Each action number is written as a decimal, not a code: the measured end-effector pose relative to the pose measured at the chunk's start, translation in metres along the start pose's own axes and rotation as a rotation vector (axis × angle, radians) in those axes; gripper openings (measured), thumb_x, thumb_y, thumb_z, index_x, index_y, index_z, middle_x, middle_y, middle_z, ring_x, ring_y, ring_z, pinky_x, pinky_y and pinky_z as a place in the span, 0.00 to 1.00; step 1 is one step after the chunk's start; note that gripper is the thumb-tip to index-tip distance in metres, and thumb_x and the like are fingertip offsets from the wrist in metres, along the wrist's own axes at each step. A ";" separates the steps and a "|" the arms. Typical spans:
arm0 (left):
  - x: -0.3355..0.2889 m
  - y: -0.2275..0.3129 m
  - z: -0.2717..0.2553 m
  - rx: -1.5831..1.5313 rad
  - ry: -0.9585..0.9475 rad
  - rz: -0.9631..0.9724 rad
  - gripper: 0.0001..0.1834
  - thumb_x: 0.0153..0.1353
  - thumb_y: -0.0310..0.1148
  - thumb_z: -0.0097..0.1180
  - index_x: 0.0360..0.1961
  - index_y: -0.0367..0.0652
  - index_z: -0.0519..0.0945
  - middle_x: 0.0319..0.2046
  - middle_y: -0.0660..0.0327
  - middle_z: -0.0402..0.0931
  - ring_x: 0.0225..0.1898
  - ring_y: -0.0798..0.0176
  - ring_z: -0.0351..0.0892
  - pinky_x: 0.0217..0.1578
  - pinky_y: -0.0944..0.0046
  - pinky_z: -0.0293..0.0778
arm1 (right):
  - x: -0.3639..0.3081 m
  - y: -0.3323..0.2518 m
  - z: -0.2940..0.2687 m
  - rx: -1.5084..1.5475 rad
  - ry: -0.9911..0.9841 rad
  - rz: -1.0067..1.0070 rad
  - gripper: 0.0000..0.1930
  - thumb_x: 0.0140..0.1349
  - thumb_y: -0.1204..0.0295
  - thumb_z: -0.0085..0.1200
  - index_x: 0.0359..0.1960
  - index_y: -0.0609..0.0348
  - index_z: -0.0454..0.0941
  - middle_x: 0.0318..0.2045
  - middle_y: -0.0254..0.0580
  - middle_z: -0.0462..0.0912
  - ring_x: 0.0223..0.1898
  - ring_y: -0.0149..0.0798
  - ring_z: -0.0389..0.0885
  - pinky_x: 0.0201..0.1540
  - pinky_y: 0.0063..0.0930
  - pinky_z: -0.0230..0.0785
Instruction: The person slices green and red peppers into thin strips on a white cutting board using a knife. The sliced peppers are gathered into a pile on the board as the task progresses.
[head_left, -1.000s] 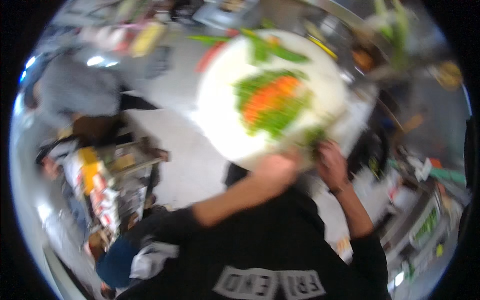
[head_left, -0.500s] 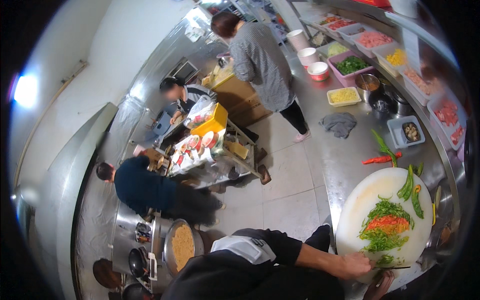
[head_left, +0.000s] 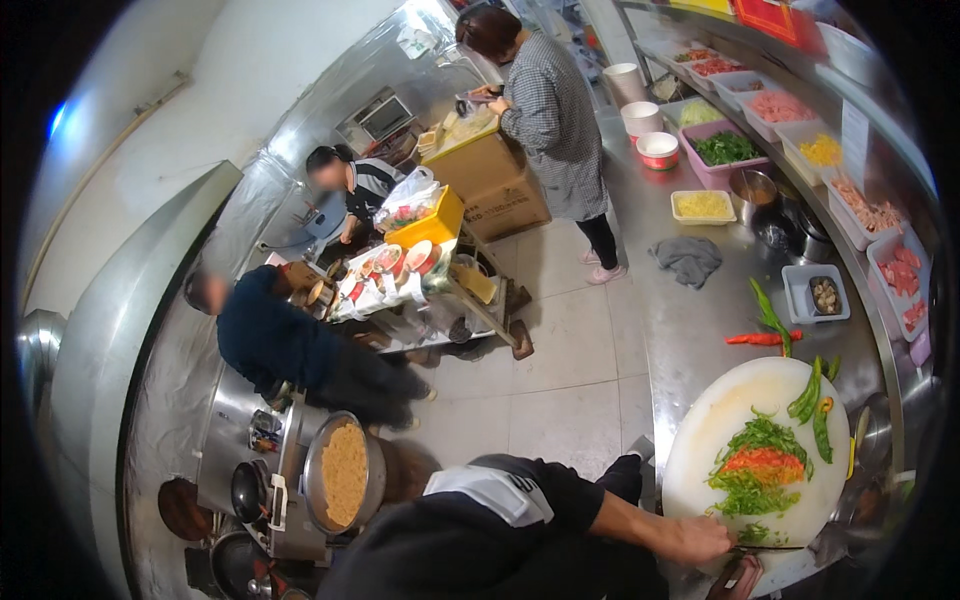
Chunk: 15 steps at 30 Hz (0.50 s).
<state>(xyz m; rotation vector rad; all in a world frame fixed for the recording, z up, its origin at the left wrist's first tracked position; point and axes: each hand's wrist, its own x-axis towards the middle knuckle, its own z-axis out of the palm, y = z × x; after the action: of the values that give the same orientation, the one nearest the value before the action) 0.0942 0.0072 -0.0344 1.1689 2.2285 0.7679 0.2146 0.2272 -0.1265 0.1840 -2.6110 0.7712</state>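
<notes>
My left hand [head_left: 697, 540] is closed round the handle of a knife [head_left: 770, 548], whose thin dark blade lies across the near end of a round white cutting board [head_left: 700, 430]. Just below the blade, at the picture's lower edge, the fingers of my right hand [head_left: 740, 577] are bent and pressed together; what they hold is hidden. Beyond the knife are sliced green peppers [head_left: 752, 497] with a band of orange-red pepper slices [head_left: 765, 464] among them. Whole green peppers [head_left: 805, 400] lie at the board's far right edge.
On the steel counter are a red chili [head_left: 762, 338], a grey cloth [head_left: 687, 261], a small tub [head_left: 815, 293] and a yellow-filled tray [head_left: 703, 207]. Food bins [head_left: 897, 270] line the right shelf. A big pan [head_left: 343, 472] stands left; three people work beyond.
The whole view has shifted slightly. My left hand still grips the knife, and the right fingers stay close under the blade. The standing person's hands now show over a box.
</notes>
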 end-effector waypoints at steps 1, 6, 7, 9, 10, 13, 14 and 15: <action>0.007 0.004 0.005 -0.039 0.039 -0.009 0.09 0.56 0.29 0.63 0.30 0.32 0.86 0.33 0.42 0.87 0.36 0.37 0.89 0.36 0.43 0.84 | 0.006 -0.006 -0.002 0.021 0.009 0.015 0.12 0.73 0.69 0.65 0.50 0.64 0.85 0.42 0.55 0.87 0.43 0.59 0.84 0.48 0.48 0.80; 0.012 0.020 -0.035 -0.048 0.047 0.011 0.09 0.59 0.29 0.59 0.31 0.32 0.85 0.31 0.41 0.86 0.38 0.36 0.89 0.37 0.41 0.84 | -0.022 0.014 0.008 0.076 -0.038 0.154 0.13 0.72 0.67 0.66 0.50 0.64 0.85 0.43 0.55 0.88 0.45 0.59 0.85 0.50 0.49 0.80; 0.006 0.019 -0.042 -0.020 -0.020 0.028 0.09 0.59 0.30 0.60 0.32 0.32 0.85 0.31 0.42 0.86 0.38 0.36 0.89 0.37 0.41 0.84 | -0.024 0.017 0.011 0.078 -0.035 0.123 0.13 0.72 0.67 0.66 0.51 0.64 0.85 0.43 0.55 0.88 0.45 0.59 0.85 0.50 0.49 0.80; 0.004 0.012 -0.033 -0.014 -0.058 0.049 0.10 0.60 0.30 0.60 0.32 0.32 0.84 0.31 0.42 0.86 0.38 0.36 0.89 0.37 0.40 0.84 | -0.031 0.022 0.016 0.053 -0.025 0.104 0.13 0.72 0.68 0.66 0.51 0.64 0.85 0.44 0.56 0.88 0.46 0.59 0.85 0.51 0.49 0.80; 0.007 0.003 -0.008 -0.037 -0.024 0.050 0.10 0.60 0.31 0.60 0.32 0.32 0.83 0.31 0.42 0.86 0.38 0.36 0.89 0.37 0.40 0.84 | -0.029 0.015 0.014 0.028 -0.021 0.111 0.13 0.72 0.68 0.66 0.51 0.63 0.85 0.44 0.56 0.88 0.46 0.59 0.85 0.52 0.49 0.80; 0.016 0.007 0.013 -0.075 0.075 -0.081 0.11 0.60 0.32 0.61 0.32 0.32 0.85 0.31 0.44 0.87 0.38 0.37 0.89 0.36 0.40 0.83 | -0.047 0.044 0.023 0.054 -0.079 0.083 0.12 0.73 0.68 0.64 0.52 0.63 0.85 0.46 0.56 0.88 0.49 0.59 0.85 0.54 0.49 0.79; 0.019 0.011 0.012 -0.087 0.107 -0.145 0.11 0.60 0.32 0.61 0.32 0.33 0.86 0.32 0.45 0.87 0.37 0.38 0.89 0.36 0.41 0.83 | -0.045 0.046 0.021 0.077 -0.113 0.067 0.12 0.73 0.68 0.64 0.52 0.62 0.85 0.47 0.56 0.88 0.50 0.60 0.85 0.55 0.49 0.79; 0.021 0.009 0.006 -0.106 0.084 -0.151 0.11 0.60 0.33 0.61 0.33 0.33 0.86 0.32 0.45 0.87 0.37 0.38 0.89 0.36 0.41 0.83 | -0.047 0.045 0.019 0.062 -0.113 0.087 0.13 0.74 0.68 0.63 0.53 0.62 0.86 0.47 0.55 0.88 0.51 0.59 0.85 0.56 0.49 0.79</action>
<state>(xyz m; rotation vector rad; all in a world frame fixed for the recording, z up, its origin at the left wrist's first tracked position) 0.0927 0.0313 -0.0365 0.9230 2.2834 0.8755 0.2404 0.2551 -0.1825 0.1361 -2.7185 0.8963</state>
